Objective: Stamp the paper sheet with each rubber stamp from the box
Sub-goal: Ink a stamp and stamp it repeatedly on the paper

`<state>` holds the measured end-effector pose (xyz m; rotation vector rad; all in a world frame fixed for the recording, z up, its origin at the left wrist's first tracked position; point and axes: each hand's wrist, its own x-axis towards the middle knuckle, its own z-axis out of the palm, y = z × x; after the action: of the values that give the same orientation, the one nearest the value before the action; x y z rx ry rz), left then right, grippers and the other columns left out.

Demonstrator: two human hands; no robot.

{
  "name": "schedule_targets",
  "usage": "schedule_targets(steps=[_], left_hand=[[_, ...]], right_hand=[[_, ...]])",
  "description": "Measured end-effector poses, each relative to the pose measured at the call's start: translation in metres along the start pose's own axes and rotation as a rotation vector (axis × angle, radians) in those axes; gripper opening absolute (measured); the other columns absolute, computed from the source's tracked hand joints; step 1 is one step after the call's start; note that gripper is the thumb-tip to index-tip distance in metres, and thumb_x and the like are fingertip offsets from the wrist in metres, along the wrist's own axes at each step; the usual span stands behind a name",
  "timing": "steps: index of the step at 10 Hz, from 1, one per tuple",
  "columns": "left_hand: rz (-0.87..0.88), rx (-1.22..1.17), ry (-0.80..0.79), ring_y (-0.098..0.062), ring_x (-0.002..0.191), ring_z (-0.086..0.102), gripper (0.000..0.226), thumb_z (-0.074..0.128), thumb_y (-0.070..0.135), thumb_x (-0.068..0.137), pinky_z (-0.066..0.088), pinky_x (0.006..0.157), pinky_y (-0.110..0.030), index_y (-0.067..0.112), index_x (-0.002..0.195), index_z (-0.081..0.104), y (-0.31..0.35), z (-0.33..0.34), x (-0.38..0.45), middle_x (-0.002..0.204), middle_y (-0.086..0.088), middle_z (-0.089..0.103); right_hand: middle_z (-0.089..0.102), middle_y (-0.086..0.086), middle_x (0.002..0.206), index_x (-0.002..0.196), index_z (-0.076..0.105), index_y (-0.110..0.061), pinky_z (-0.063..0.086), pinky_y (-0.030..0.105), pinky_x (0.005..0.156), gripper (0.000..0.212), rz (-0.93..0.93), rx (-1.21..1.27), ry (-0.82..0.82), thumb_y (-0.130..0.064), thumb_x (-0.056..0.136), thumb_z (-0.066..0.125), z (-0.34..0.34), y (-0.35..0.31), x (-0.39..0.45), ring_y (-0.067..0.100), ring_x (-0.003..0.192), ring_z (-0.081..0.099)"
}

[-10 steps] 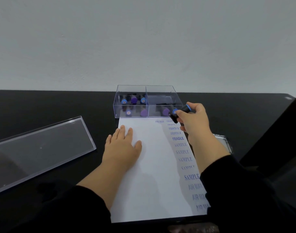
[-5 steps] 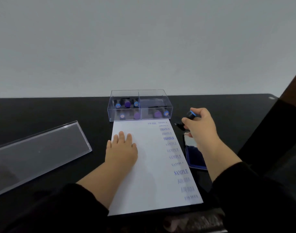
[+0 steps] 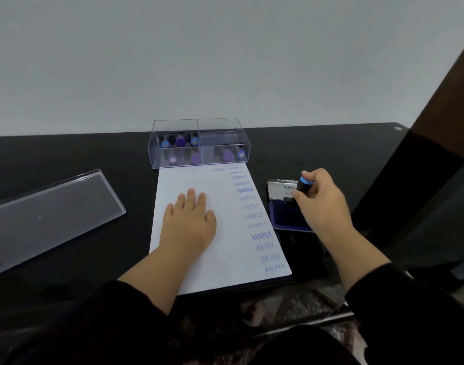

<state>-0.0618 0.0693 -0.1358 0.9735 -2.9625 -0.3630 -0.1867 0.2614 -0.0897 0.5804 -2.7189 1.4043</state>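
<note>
Left hand (image 3: 188, 222) lies flat, fingers straight, pressing the paper sheet (image 3: 220, 262) onto the black table (image 3: 67, 259). Sheet's far edge touches the clear box (image 3: 199, 143), which holds the remaining stamps; stamped words run down the sheet's right margin, left half unprinted. Right hand (image 3: 323, 204) grips a black, blue-ringed rubber stamp (image 3: 303, 186), fingers curled round it, over the open ink pad (image 3: 286, 214) just beside the sheet's right edge. Clear lid (image 3: 49, 212) lies well apart at left.
</note>
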Motion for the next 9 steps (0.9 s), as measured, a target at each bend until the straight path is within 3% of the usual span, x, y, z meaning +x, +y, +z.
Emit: schedule_targets(steps=[2,3,9], left_hand=[[-0.002,-0.001,-0.006,-0.018,0.147,-0.006,0.055,0.015,0.035,0.101,-0.004,0.118,-0.036,0.02,0.153,0.002,0.0,0.001,-0.001,0.16,-0.001,-0.008],[0.0,-0.005,0.002,-0.018,0.147,-0.006,0.055,0.016,0.035,0.101,-0.004,0.117,-0.036,0.021,0.153,0.002,-0.001,0.002,-0.001,0.16,0.0,-0.008],[-0.108,-0.038,0.019,-0.019,0.147,-0.005,0.058,0.019,0.04,0.1,-0.004,0.117,-0.036,0.022,0.153,0.004,0.002,-0.001,-0.005,0.16,-0.003,-0.007]], right_hand=[[0.057,-0.008,0.098,0.112,0.051,-0.024,0.042,0.026,0.065,0.023,-0.053,-0.151,0.018,-0.017,0.091,0.058,0.006,0.008,-0.011,0.015,0.087,0.057],[0.056,-0.002,0.083,0.115,0.052,-0.023,0.045,0.032,0.062,0.024,-0.078,-0.23,0.049,-0.017,0.091,0.056,0.013,0.012,-0.018,0.022,0.077,0.055],[0.055,0.0,0.074,0.117,0.048,-0.023,0.047,0.036,0.058,0.025,-0.1,-0.351,0.032,-0.019,0.093,0.051,0.011,0.01,-0.018,0.025,0.072,0.054]])
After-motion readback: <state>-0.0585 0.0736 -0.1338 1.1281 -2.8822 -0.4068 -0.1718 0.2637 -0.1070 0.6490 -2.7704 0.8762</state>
